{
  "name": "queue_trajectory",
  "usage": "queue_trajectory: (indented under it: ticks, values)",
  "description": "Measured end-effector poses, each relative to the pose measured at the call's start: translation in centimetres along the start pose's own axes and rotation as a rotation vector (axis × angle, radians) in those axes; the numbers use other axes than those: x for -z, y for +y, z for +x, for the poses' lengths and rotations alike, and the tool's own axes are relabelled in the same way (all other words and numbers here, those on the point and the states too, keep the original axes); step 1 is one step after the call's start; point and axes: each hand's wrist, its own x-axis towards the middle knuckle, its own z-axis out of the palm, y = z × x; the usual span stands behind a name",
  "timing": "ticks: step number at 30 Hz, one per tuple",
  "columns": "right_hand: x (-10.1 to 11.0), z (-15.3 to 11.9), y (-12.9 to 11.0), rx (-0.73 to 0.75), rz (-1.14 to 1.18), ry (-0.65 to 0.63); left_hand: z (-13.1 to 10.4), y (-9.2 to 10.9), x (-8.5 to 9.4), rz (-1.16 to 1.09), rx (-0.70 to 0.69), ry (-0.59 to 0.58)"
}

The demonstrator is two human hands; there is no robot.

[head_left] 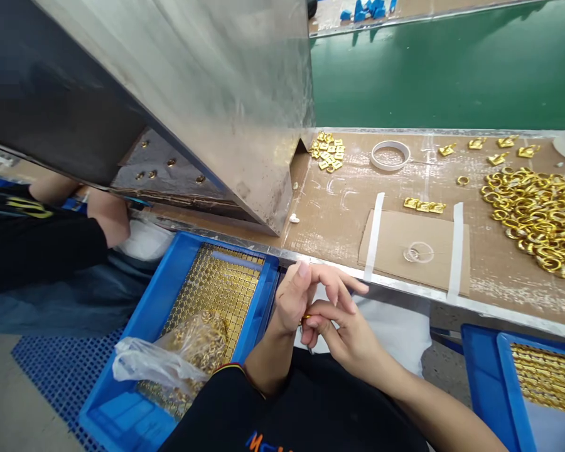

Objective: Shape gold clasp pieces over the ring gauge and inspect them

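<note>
Above my lap, just off the bench edge, my two hands are close together and overlapping. My right hand [341,326] is closed in a pinch on a small gold piece [306,317], held against the lower palm of my left hand; its exact shape is mostly covered. My left hand [294,295] has its thumb raised and its fingers apart, partly stretched over the right hand. On the bench ahead, a cardboard pad [400,257] is taped down by two white strips, with thin clear rings [419,252] on it. A short row of gold square-faced pieces [424,205] lies behind the pad.
A heap of gold rings [537,220] covers the bench's right side. A tape roll [390,156] and gold pieces [327,150] lie farther back. A metal hood [226,107] rises at left. Blue trays [136,320] of gold parts flank me. A co-worker's arm [106,216] is at left.
</note>
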Motion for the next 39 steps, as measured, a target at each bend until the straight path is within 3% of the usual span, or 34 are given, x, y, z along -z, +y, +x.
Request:
queue_trajectory:
  ticks: [8, 16, 24, 28, 33, 36, 39]
  values:
    - [-0.2, 0.1, 0.3, -0.009, 0.017, -0.008, 0.0, -0.2, 0.4, 0.053, 0.092, -0.006]
    - [-0.3, -0.1, 0.7, 0.015, 0.019, 0.022, 0.3, -0.8, 0.3, 0.037, 0.055, -0.003]
    - [0.2, 0.2, 0.4, -0.085, 0.088, 0.064, 1.5, -1.2, -0.3, -0.044, 0.053, 0.034]
    - [1.4, 0.6, 0.1, -0.217, 0.223, 0.091, 2.7, -1.0, 0.6, -0.141, -0.049, 0.067]
    - [2.8, 0.8, 0.3, -0.315, 0.538, 0.231, 1.1, -0.6, 2.7, 0.21, -0.203, -0.074]
    - [3.1, 1.0, 0.3, -0.352, 0.687, 0.209, 0.0, -0.8, 3.2, 0.332, -0.224, -0.136]
    - [3.4, 1.3, 0.2, -0.363, 0.728, 0.174, 0.0, -1.2, 3.1, 0.366, -0.271, -0.125]
